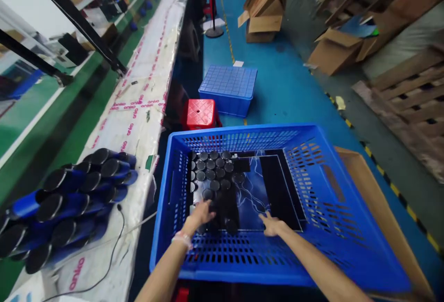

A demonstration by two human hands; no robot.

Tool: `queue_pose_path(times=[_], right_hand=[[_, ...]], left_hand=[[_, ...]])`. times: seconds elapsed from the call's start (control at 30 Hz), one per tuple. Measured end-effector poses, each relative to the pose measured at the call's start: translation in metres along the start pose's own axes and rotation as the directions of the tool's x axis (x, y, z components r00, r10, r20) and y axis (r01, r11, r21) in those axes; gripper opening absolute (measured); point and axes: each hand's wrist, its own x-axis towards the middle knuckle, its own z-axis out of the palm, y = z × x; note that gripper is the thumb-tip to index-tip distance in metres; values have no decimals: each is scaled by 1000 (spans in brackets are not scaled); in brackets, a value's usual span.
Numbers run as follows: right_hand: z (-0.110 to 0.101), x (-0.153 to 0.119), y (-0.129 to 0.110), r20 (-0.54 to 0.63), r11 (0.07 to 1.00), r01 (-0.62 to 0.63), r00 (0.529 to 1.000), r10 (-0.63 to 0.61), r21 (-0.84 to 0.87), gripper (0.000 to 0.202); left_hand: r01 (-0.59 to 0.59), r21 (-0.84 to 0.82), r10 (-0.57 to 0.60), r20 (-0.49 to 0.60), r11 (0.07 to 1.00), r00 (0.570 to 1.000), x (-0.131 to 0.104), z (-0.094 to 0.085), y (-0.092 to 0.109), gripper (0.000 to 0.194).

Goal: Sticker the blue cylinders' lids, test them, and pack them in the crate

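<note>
My left hand (200, 214) reaches into the large blue crate (243, 275) at its near left, fingers curled against a dark round-topped cylinder (212, 208) that is partly hidden. Beyond it, several upright cylinders with dark round tops (210, 175) stand close together in the left part of the crate. My right hand (272, 224) is over the near middle, its thumb and fingers apart with nothing visible between them. Beneath it lies a flat dark sheet printed with a blue lightning pattern (255, 191). Black areas blur some cylinder outlines near my hands.
On the long wrapped bench (120, 121) to the left lies a pile of blue cylinders with black ends (65, 200), beside a thin black cable (118, 242). A red stool (199, 114) and a closed blue bin (227, 89) stand past the crate. Cardboard boxes (265, 22) are farther back.
</note>
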Motion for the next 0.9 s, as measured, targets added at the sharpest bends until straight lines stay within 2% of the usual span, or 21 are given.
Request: queue_pose_path(times=[0.07, 0.17, 0.27, 0.4, 0.5, 0.6, 0.7, 0.77, 0.83, 0.9], right_hand=[[9, 22, 6, 50, 998, -53, 997, 55, -42, 37], [27, 43, 3, 108, 996, -45, 993, 54, -80, 41], [48, 55, -21, 141, 996, 16, 990, -4, -84, 45], [77, 64, -76, 150, 997, 45, 988, -35, -61, 50], [97, 66, -107, 114, 999, -4, 993, 10, -53, 54], [107, 68, -116, 48, 996, -73, 996, 76, -54, 55], [107, 69, -104, -12, 989, -139, 990, 139, -52, 54], [103, 68, -89, -48, 980, -192, 981, 190, -43, 55], [97, 67, -70, -83, 969, -245, 967, 242, -28, 58], [88, 68, -50, -111, 965, -263, 959, 259, -19, 58]], left_hand=[[78, 74, -88, 142, 994, 986, 32, 48, -1, 38], [133, 171, -174, 257, 976, 951, 54, 98, -14, 42], [131, 227, -193, 279, 965, 941, 60, 127, -24, 45], [134, 246, -193, 238, 960, 952, 61, 145, -25, 48], [164, 225, -211, 203, 960, 956, 63, 148, -22, 47], [194, 158, -223, 193, 968, 956, 67, 142, -18, 45], [241, 46, -245, 199, 970, 949, 70, 127, -15, 43], [290, -50, -275, 199, 956, 940, 68, 109, -12, 42], [327, -158, -299, 179, 932, 937, 56, 86, -11, 41], [319, -274, -297, 122, 907, 947, 31, 59, -11, 46]])
